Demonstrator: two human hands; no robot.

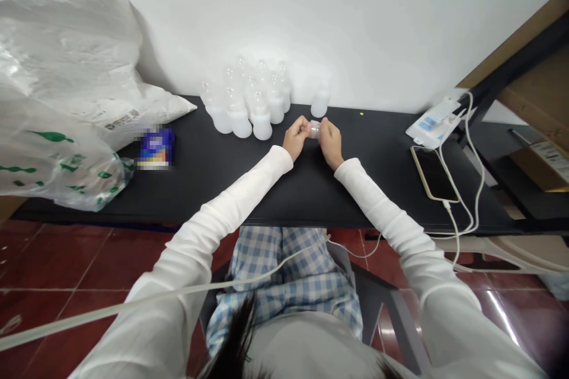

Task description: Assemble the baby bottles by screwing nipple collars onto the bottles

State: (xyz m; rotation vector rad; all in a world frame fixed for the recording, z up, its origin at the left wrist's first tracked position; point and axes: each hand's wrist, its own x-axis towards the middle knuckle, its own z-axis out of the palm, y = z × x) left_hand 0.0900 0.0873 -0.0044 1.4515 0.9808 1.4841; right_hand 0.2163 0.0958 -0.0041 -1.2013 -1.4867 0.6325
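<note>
Both of my hands meet over the middle of the black table (222, 177). My left hand (296, 137) and my right hand (329, 141) are closed from either side on one small clear plastic piece (315, 129), held just above the tabletop. Just beyond my hands, against the white wall, stands a cluster of several translucent white bottles with clear caps (249, 103). One more white bottle (319, 103) stands alone to the right of the cluster.
A big clear plastic bag (57, 89) with green print fills the table's left end, with a blue packet (155, 147) beside it. At the right lie a phone (434, 173) on a white cable and a white-and-blue box (433, 123). Cardboard boxes sit on a shelf at far right.
</note>
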